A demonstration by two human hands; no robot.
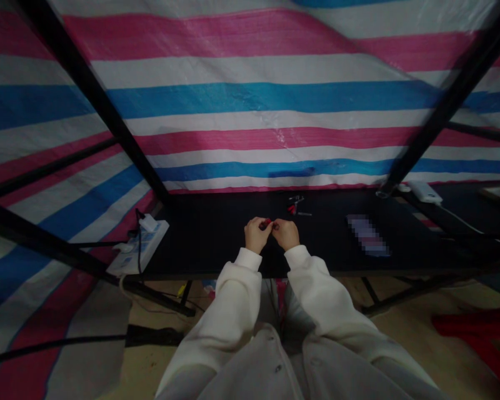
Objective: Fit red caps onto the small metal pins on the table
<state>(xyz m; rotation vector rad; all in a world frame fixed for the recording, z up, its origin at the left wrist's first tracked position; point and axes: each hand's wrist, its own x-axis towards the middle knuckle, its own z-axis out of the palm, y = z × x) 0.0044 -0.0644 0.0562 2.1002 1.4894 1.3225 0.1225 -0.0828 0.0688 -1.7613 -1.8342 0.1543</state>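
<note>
Over the black table (208, 222), my two hands meet close together in front of me. My left hand (256, 235) is closed on a small red object (267, 223), whose exact kind is too small to make out. My right hand (286, 234) is closed too, its fingertips pinched against the left ones; what they grip, if anything, is hidden. Just beyond the hands lies a small cluster of red and metal pieces (292, 209), with a thin metal strip (304, 214) beside it.
A white power strip (152, 247) with plugs and cables sits at the table's left end. On the right lies a phone with a blurred screen (367, 235). Farther right is a white device (425, 192) with a cable. Black frame posts (435, 119) and striped sheeting (250, 100) surround the table.
</note>
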